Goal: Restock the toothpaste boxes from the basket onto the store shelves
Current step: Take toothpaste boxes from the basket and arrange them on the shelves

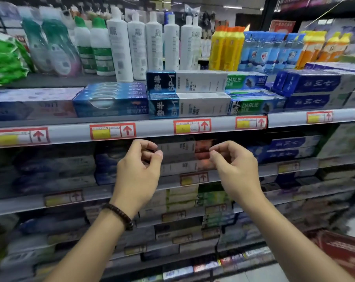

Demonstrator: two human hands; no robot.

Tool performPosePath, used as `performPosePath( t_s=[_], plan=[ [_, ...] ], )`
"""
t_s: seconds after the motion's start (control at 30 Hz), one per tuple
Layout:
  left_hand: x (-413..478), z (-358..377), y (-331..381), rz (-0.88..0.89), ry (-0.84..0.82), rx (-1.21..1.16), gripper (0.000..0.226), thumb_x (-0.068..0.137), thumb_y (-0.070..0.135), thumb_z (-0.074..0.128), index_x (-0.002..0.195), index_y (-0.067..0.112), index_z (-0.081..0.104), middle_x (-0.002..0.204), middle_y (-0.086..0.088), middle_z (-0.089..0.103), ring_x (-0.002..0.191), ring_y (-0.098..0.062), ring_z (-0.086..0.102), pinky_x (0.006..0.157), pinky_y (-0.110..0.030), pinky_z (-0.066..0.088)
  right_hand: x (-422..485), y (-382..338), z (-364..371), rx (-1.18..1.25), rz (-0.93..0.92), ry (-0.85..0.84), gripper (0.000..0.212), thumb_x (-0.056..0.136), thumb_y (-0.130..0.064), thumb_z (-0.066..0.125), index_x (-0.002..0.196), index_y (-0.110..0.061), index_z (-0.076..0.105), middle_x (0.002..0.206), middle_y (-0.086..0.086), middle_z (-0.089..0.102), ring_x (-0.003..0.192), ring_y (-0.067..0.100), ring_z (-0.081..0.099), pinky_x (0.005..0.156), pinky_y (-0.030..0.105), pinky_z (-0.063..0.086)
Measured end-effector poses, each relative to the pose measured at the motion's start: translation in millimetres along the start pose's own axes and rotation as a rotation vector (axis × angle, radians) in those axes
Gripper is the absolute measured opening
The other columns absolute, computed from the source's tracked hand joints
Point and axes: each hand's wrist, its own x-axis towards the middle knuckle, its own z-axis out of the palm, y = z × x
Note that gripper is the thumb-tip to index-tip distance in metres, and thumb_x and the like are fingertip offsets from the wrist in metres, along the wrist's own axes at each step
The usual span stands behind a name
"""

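Two blue-and-white toothpaste boxes lie stacked on the upper shelf, the top box (187, 81) on the lower box (189, 104). My left hand (140, 169) and my right hand (233, 167) hover side by side just below that shelf's price rail (152, 130). Both hold nothing, and their fingers are loosely curled towards the thumbs. Behind the hands, grey toothpaste boxes with a red end (182, 157) sit on the shelf below. The basket is out of view.
Green Darlie boxes (252, 105) and dark blue boxes (313, 92) lie right of the stack, and a blue box (111, 102) lies to its left. White bottles (137, 45) and yellow bottles (225, 47) stand behind. Lower shelves hold more boxes, blurred.
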Motion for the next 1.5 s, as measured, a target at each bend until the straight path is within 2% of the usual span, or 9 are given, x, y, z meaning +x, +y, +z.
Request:
performPosePath(
  t_s=[0.13,0.3,0.5,0.63,0.8,0.93,1.2,1.43,1.5],
  plan=[
    [-34,12,-13,-0.041,-0.002,0.024,0.006,0.101,0.035,0.065,0.104,0.031,0.061,0.085,0.004,0.067,0.070,-0.017,0.065,0.060,-0.028,0.048,-26,16,-4,0.017,0.015,-0.046,0.014,0.100,-0.023,0.071,0.087,-0.029,0.072,0.072,-0.011,0.069,0.068,0.003,0.064,0.061,0.016,0.047],
    [-84,34,-30,-0.135,-0.023,0.025,0.008,0.103,0.037,0.062,0.106,0.030,0.060,0.086,0.006,0.064,0.074,-0.016,0.065,0.061,-0.025,0.049,-60,43,-13,0.064,0.064,-0.139,0.011,0.099,-0.022,0.072,0.088,-0.027,0.072,0.074,-0.012,0.069,0.071,0.002,0.063,0.063,0.015,0.048],
    [-154,70,-62,-0.282,0.000,0.058,0.006,0.103,0.034,0.063,0.101,0.030,0.059,0.076,0.010,0.057,0.059,-0.006,0.054,0.055,-0.020,0.045,-97,95,-28,0.103,0.118,-0.299,0.008,0.100,-0.021,0.071,0.095,-0.027,0.073,0.085,-0.008,0.072,0.081,0.009,0.068,0.074,0.031,0.058],
    [-193,88,-86,-0.365,0.005,0.087,0.007,0.102,0.036,0.063,0.102,0.031,0.059,0.078,0.007,0.063,0.069,-0.016,0.062,0.066,-0.038,0.053,-122,135,-31,0.138,0.193,-0.367,0.010,0.101,-0.017,0.068,0.099,-0.025,0.073,0.089,0.000,0.074,0.085,0.019,0.070,0.080,0.047,0.061],
    [-239,107,-118,-0.461,-0.054,0.104,0.006,0.103,0.036,0.063,0.104,0.031,0.060,0.080,0.006,0.066,0.067,-0.012,0.063,0.065,-0.036,0.053,-160,180,-30,0.131,0.333,-0.422,0.009,0.100,-0.018,0.070,0.098,-0.027,0.073,0.088,0.000,0.072,0.084,0.020,0.069,0.079,0.042,0.061],
    [-254,119,-149,-0.530,-0.122,0.091,0.006,0.103,0.034,0.063,0.107,0.030,0.060,0.087,0.005,0.067,0.072,-0.013,0.066,0.069,-0.037,0.056,-186,212,-24,0.126,0.428,-0.404,0.011,0.099,-0.016,0.072,0.097,-0.027,0.073,0.087,0.000,0.073,0.085,0.021,0.070,0.077,0.037,0.060],
    [-290,131,-229,-0.598,-0.235,0.155,0.005,0.103,0.026,0.064,0.107,0.026,0.061,0.094,0.009,0.068,0.073,-0.006,0.066,0.062,-0.024,0.055,-262,286,4,0.184,0.724,-0.248,0.018,0.098,-0.007,0.069,0.098,-0.023,0.076,0.094,0.012,0.076,0.091,0.041,0.072,0.079,0.057,0.063],
    [-345,135,-306,-0.731,-0.250,0.178,0.012,0.102,0.026,0.064,0.112,0.021,0.060,0.100,0.012,0.069,0.086,-0.003,0.071,0.065,-0.008,0.050,-341,347,33,0.193,0.840,-0.225,0.018,0.098,-0.003,0.071,0.099,-0.021,0.076,0.092,0.004,0.077,0.093,0.024,0.075,0.085,0.045,0.062],
    [-363,140,-325,-0.743,-0.261,0.171,0.011,0.101,0.023,0.066,0.111,0.020,0.061,0.099,0.012,0.069,0.088,0.001,0.069,0.067,-0.008,0.050,-361,364,42,0.189,0.857,-0.245,0.020,0.098,0.000,0.069,0.099,-0.019,0.075,0.090,0.000,0.076,0.090,0.016,0.073,0.081,0.032,0.060]
  ],
)
